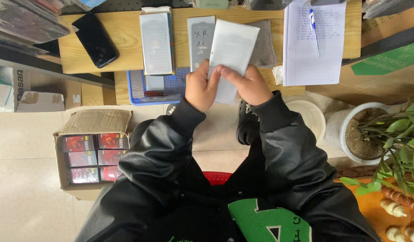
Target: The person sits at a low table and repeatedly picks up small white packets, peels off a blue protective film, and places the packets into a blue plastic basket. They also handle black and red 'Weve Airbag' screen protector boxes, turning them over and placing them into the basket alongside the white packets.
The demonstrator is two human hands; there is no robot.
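Both hands grasp a flat white sleeve (231,54) above the worktop (122,40) edge: left hand (202,87) pinches its lower left side, right hand (247,85) fingers work the bottom edge. Looks mid-opening; next needs a steady pinch and clean pull.

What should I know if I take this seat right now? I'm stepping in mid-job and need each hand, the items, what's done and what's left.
Left hand and right hand both grip one flat white sleeve above the wooden bench.
On the bench: black phone, another white pack, a grey pack, grey cloth, notepad with pen.
Done: sleeve picked up.
Left: sleeve looks unopened.
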